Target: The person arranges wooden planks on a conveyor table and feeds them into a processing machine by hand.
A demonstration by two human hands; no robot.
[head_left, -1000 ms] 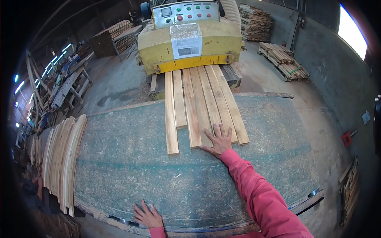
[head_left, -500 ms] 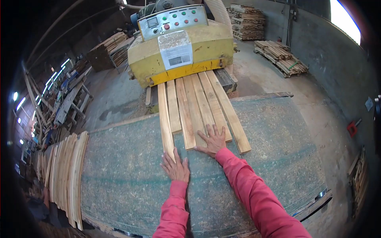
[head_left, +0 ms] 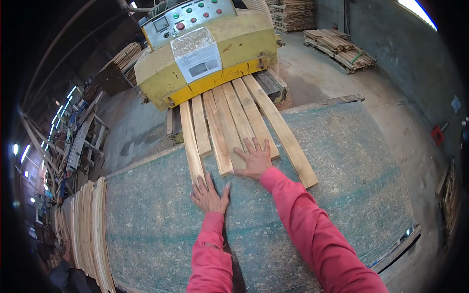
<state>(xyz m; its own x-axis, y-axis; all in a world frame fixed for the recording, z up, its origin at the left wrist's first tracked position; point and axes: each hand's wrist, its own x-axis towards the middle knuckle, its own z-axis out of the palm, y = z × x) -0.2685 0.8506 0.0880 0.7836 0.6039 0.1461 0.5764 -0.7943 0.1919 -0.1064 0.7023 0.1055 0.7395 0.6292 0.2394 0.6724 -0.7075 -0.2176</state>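
In the middle of the frame, a row of planks [head_left: 230,119] fans out from under the front edge of a yellow planing machine [head_left: 239,44] in the upper centre, with the near ends over a worn green tabletop [head_left: 161,205]. The right hand [head_left: 254,159] lies palm down, fingers spread wide, across the near ends of the middle planks; it presses flat and grips nothing. The left hand [head_left: 209,196], lower and further left, is also open, its fingertips at the near end of the leftmost plank [head_left: 191,141] and its thumb held out to the side; it is not closed around the wood. Beside that plank, a shorter plank [head_left: 202,129] ends higher up the frame. The rightmost plank [head_left: 283,136] slants away from its neighbours, clear of both hands, and reaches lowest on its side.

The machine carries a control panel [head_left: 188,22] with green and red buttons, and a printed sheet [head_left: 196,54] hangs over its front. In the lower left, a bundle of strips [head_left: 90,229] lies along the tabletop's edge, with another person's dark sleeve [head_left: 63,276] next to it. A loose wood stack [head_left: 337,48] sits on the floor in the upper right.
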